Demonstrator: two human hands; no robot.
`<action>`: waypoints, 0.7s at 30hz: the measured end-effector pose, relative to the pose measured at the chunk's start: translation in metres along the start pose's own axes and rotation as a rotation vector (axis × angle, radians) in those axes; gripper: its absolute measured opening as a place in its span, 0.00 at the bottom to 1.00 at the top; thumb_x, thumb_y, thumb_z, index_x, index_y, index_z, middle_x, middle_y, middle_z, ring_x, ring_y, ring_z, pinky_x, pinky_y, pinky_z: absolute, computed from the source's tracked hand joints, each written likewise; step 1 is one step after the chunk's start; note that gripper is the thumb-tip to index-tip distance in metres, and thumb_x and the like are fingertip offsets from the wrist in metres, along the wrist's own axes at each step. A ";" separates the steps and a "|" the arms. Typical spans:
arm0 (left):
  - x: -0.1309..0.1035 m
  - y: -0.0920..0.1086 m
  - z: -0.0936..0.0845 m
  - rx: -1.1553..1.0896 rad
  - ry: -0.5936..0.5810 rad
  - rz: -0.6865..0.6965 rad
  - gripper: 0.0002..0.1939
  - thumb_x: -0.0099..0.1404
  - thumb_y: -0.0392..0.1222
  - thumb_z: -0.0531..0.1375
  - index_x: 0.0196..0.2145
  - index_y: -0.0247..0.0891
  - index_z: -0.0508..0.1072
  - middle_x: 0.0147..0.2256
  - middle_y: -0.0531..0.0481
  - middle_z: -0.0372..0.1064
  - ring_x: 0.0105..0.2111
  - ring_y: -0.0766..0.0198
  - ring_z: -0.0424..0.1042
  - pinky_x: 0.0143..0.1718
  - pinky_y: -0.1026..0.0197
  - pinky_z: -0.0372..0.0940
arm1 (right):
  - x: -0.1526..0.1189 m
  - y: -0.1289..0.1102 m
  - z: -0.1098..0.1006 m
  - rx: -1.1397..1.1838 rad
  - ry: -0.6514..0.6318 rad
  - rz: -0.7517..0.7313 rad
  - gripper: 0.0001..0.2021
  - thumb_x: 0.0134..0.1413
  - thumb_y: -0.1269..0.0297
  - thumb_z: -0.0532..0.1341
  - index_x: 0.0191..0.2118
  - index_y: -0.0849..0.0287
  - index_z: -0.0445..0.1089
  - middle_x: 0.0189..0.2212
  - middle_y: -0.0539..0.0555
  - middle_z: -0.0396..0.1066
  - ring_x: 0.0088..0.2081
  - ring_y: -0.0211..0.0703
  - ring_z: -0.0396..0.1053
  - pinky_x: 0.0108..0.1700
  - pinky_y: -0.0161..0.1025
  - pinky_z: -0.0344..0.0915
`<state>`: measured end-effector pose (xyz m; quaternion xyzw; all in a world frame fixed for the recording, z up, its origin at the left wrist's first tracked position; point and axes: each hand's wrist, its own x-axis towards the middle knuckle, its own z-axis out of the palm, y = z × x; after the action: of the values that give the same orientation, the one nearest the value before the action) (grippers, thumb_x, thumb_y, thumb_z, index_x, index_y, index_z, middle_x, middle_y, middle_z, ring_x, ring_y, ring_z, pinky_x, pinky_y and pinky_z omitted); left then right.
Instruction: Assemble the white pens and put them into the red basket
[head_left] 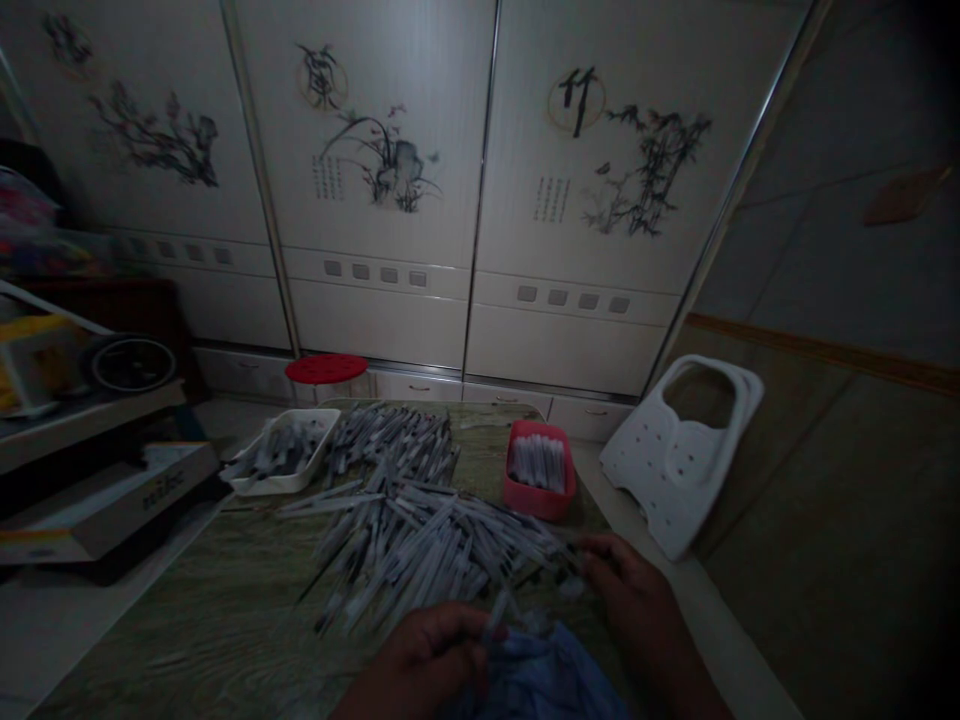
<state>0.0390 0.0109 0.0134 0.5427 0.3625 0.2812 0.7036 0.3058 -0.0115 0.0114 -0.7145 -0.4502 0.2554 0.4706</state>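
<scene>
A large loose heap of pens (427, 540), pale and translucent with dark tips, lies across the middle of the table. My left hand (431, 655) is closed at the front edge of the heap, with a pale pen (496, 612) pinched between thumb and fingers. Right of the heap, my right hand (630, 590) has its thumb and fingers pressed together beside the pen ends; dim light hides what they hold. Between my hands a blue cloth (555, 680) lies bunched at the near edge. Small clear pieces (571, 587) lie near my right fingertips.
A pink bin (538, 505) of upright-packed pens stands at the back right. At the back left sits a white tray (281, 487) with more pens. A red stool (326, 369) is behind the table; a white folded plastic seat (682, 460) leans at the right wall.
</scene>
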 end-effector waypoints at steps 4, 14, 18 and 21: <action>0.001 0.001 0.000 -0.007 0.072 -0.014 0.14 0.58 0.45 0.66 0.40 0.36 0.82 0.27 0.51 0.73 0.31 0.62 0.66 0.37 0.61 0.58 | 0.005 0.020 0.008 -0.248 -0.091 -0.103 0.12 0.59 0.58 0.55 0.39 0.55 0.75 0.37 0.54 0.78 0.42 0.51 0.75 0.42 0.42 0.65; 0.005 0.000 -0.003 0.008 0.061 -0.010 0.13 0.58 0.42 0.65 0.40 0.36 0.83 0.29 0.50 0.74 0.31 0.62 0.67 0.39 0.60 0.59 | -0.008 0.001 0.041 -0.754 -0.082 -0.157 0.11 0.67 0.61 0.55 0.37 0.54 0.75 0.37 0.56 0.77 0.38 0.49 0.75 0.36 0.41 0.57; 0.005 -0.003 -0.004 0.024 0.064 0.006 0.12 0.58 0.40 0.64 0.39 0.36 0.83 0.29 0.51 0.73 0.31 0.63 0.66 0.39 0.60 0.59 | -0.010 0.000 0.044 -0.768 -0.091 -0.170 0.11 0.67 0.60 0.57 0.36 0.54 0.75 0.36 0.56 0.78 0.37 0.49 0.76 0.35 0.41 0.55; 0.003 -0.004 -0.004 0.017 0.074 0.008 0.12 0.59 0.40 0.64 0.39 0.35 0.82 0.30 0.49 0.74 0.31 0.63 0.67 0.38 0.60 0.59 | -0.008 0.002 0.046 -0.767 -0.100 -0.178 0.11 0.66 0.60 0.57 0.35 0.54 0.75 0.36 0.56 0.79 0.38 0.49 0.76 0.35 0.41 0.55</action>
<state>0.0371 0.0146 0.0083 0.5391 0.3885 0.3007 0.6841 0.2666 0.0011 -0.0107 -0.7834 -0.5955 0.0612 0.1675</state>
